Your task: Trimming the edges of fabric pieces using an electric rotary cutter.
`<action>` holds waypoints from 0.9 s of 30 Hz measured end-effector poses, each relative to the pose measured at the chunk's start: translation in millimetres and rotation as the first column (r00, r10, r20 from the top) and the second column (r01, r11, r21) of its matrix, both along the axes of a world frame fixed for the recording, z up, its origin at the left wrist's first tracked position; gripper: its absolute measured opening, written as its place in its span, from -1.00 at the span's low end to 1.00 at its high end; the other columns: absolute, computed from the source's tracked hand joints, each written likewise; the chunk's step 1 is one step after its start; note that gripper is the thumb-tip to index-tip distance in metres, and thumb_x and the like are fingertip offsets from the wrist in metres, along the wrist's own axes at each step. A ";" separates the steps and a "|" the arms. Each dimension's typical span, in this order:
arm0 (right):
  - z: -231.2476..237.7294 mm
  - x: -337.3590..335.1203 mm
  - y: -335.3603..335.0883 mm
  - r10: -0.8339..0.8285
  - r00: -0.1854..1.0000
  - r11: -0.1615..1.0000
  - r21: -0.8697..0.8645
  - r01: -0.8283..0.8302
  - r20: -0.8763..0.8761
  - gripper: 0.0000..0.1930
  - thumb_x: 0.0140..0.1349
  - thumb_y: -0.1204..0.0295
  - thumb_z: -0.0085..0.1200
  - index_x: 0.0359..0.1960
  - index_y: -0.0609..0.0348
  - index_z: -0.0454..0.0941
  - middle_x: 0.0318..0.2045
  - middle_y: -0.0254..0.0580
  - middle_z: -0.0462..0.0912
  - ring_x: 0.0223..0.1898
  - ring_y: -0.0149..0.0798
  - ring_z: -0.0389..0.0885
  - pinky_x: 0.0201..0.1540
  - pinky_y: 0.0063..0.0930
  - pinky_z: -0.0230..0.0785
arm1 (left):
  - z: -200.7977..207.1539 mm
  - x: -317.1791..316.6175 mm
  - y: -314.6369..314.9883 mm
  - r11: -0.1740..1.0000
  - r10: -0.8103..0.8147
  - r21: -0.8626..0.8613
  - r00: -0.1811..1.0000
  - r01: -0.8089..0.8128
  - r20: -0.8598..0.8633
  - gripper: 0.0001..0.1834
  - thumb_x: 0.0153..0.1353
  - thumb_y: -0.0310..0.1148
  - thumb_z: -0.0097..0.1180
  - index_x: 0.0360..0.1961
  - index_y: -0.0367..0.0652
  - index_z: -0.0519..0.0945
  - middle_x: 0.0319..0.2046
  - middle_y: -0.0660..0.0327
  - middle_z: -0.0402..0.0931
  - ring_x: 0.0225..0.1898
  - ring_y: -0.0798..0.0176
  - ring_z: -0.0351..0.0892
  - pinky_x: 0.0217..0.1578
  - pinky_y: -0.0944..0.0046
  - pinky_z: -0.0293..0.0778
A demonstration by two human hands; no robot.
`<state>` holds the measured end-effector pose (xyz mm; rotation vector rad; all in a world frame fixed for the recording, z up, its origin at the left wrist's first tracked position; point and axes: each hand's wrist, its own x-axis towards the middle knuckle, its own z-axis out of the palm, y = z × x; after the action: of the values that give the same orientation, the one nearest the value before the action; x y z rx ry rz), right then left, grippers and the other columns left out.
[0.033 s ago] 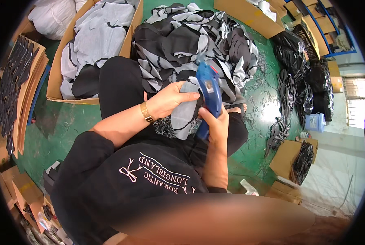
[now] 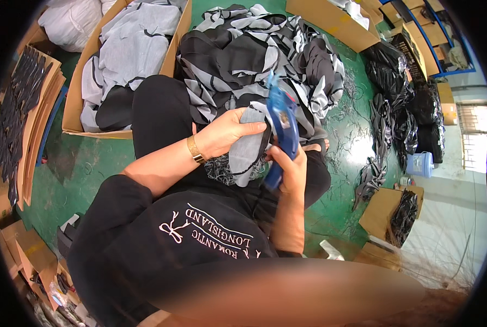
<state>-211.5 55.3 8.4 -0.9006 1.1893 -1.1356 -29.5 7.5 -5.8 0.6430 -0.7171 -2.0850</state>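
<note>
My left hand (image 2: pixel 230 132) is closed on a grey fabric piece with black edging (image 2: pixel 245 155), holding it up over my lap. My right hand (image 2: pixel 290 169) grips the handle of a blue tagging gun (image 2: pixel 281 121), whose tip points up beside the top edge of the fabric piece. A gold bracelet (image 2: pixel 194 149) sits on my left wrist. Just beyond both hands, on the green floor, lies a big pile of black and grey fabric pieces (image 2: pixel 254 54).
A cardboard box of grey pieces (image 2: pixel 123 54) stands at the left, with boards holding black pieces (image 2: pixel 25 109) further left. Black bags (image 2: pixel 407 109), a blue container (image 2: pixel 421 163) and an open box of black pieces (image 2: pixel 391 212) lie to the right.
</note>
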 end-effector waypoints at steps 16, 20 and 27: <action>-29.2 -53.4 56.1 0.291 0.901 0.908 0.205 -0.366 0.321 -0.63 -0.22 0.42 0.26 -0.36 0.35 0.45 -0.61 -0.18 0.47 -0.64 -0.30 0.45 -0.54 -0.52 0.32 | 0.0 18.5 -21.3 0.994 -0.102 0.023 0.993 0.104 -0.065 -0.68 0.18 -0.41 0.17 -0.04 -0.23 0.50 -0.17 0.27 0.57 -0.16 0.40 0.55 -0.08 0.33 0.46; -26.7 -52.3 55.2 0.305 0.900 0.903 0.208 -0.377 0.310 -0.64 -0.22 0.44 0.26 -0.35 0.35 0.45 -0.62 -0.18 0.46 -0.64 -0.30 0.45 -0.54 -0.52 0.32 | 6.0 15.1 -18.3 0.994 -0.107 0.031 0.992 0.109 -0.073 -0.70 0.18 -0.43 0.17 -0.05 -0.23 0.50 -0.18 0.28 0.57 -0.18 0.41 0.55 -0.08 0.36 0.45; -31.0 -47.1 56.5 0.261 0.886 0.911 0.206 -0.358 0.382 -0.63 -0.22 0.44 0.25 -0.34 0.34 0.45 -0.66 -0.20 0.43 -0.66 -0.29 0.42 -0.57 -0.51 0.29 | 13.8 13.2 -12.6 0.996 -0.082 -0.037 0.996 0.080 -0.035 -0.71 0.17 -0.47 0.16 -0.06 -0.22 0.50 -0.18 0.30 0.56 -0.18 0.45 0.53 -0.07 0.39 0.43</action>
<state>-258.6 111.8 -22.6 -0.6194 0.8435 -0.8016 -16.3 -5.1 8.0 0.5635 -0.7688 -2.1479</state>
